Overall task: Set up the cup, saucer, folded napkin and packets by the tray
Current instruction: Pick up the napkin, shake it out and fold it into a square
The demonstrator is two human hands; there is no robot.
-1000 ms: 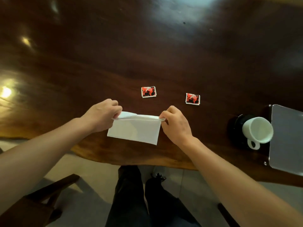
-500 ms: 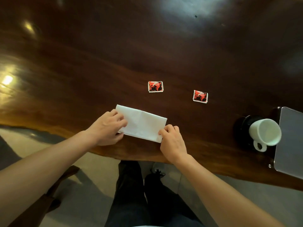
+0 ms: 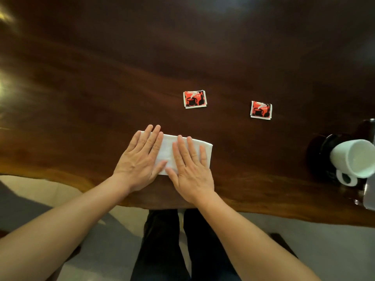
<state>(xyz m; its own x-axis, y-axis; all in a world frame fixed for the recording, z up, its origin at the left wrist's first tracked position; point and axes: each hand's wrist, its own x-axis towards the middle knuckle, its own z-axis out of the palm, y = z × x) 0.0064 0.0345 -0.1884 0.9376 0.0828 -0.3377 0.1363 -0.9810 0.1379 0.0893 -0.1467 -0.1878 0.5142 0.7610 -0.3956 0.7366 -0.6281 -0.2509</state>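
Note:
A folded white napkin (image 3: 166, 148) lies flat on the dark wooden table (image 3: 182, 57) near its front edge. My left hand (image 3: 142, 157) rests flat on the napkin's left part, fingers spread. Beside it, my right hand (image 3: 189, 165) presses flat on the right part. Two red and black packets lie farther back, one (image 3: 195, 99) behind the napkin and one (image 3: 261, 109) to its right. At the far right a white cup (image 3: 354, 159) stands on a black saucer (image 3: 318, 157), its handle toward me. A sliver of the grey tray (image 3: 370, 199) shows at the right edge.
The table's wavy front edge runs just below my wrists. Below it are my dark trousers and a pale floor. A dark chair part shows at the lower right.
The napkin was held up by both hands, then folded over and laid down. Both hands now lie flat on it, pressing. The view has tilted nearer the table.

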